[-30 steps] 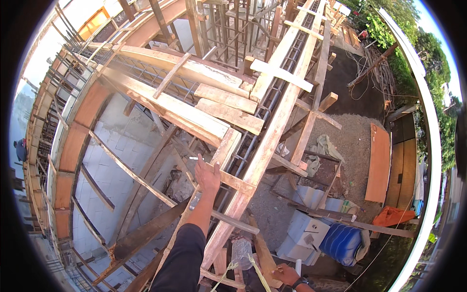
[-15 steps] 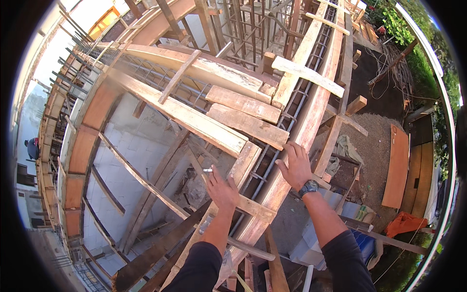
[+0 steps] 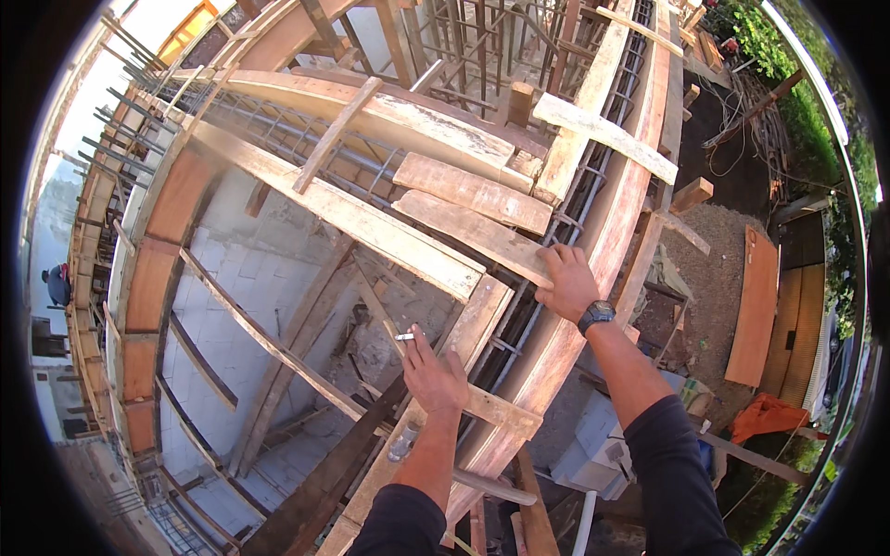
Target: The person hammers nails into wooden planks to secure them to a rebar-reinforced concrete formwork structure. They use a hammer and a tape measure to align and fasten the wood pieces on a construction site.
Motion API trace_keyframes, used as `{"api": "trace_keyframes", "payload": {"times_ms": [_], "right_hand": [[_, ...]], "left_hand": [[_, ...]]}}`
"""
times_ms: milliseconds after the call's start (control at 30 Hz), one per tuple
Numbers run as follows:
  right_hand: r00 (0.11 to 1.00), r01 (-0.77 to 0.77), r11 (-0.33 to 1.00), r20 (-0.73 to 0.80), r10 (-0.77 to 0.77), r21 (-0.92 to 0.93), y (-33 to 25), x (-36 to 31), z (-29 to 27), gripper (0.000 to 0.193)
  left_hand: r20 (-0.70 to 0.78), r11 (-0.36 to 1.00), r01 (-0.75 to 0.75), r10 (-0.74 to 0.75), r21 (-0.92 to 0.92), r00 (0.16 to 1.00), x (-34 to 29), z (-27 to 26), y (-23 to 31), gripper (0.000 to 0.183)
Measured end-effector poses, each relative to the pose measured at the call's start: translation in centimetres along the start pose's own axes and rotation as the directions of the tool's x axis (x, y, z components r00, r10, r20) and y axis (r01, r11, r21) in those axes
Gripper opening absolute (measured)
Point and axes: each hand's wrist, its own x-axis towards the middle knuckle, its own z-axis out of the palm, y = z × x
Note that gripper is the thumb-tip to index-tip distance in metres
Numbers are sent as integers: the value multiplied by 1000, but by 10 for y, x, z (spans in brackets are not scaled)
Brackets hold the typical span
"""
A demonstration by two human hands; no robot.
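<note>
Two short wooden boards lie side by side across the corner of the timber formwork. My right hand [image 3: 567, 283], with a black watch at the wrist, has its fingers closed over the right end of the nearer board [image 3: 473, 234]. The farther board [image 3: 477, 192] lies just behind it, untouched. A lit or unlit cigarette [image 3: 405, 336], I cannot tell which, sits between the fingers of my left hand [image 3: 436, 380]. That hand rests near a wooden cross-piece [image 3: 502, 408] spanning the form. Below the boards, steel reinforcing bars [image 3: 508, 345] run inside the formwork channel.
A pale batten [image 3: 607, 136] crosses the channel farther up. Past the formwork at left is a deep drop beside a light block wall [image 3: 236, 306]. Lower ground with gravel and an orange-brown panel [image 3: 753, 306] lies at right. Another person [image 3: 57, 284] is at far left.
My right hand has moved from beside the nearer board's end to grip it, and the board has turned slightly. My left hand still holds the cigarette. The whole view has shifted a little.
</note>
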Motion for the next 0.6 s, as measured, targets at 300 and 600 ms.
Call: {"api": "trace_keyframes", "payload": {"times_ms": [300, 600], "right_hand": [[991, -52, 799, -65, 113, 599, 11, -52, -28, 37], [900, -244, 284, 107, 423, 927, -62, -287, -65, 37]], "left_hand": [[-21, 999, -40, 40, -16, 999, -6, 6, -3, 76], [8, 999, -10, 10, -35, 1000, -2, 5, -8, 89]]}}
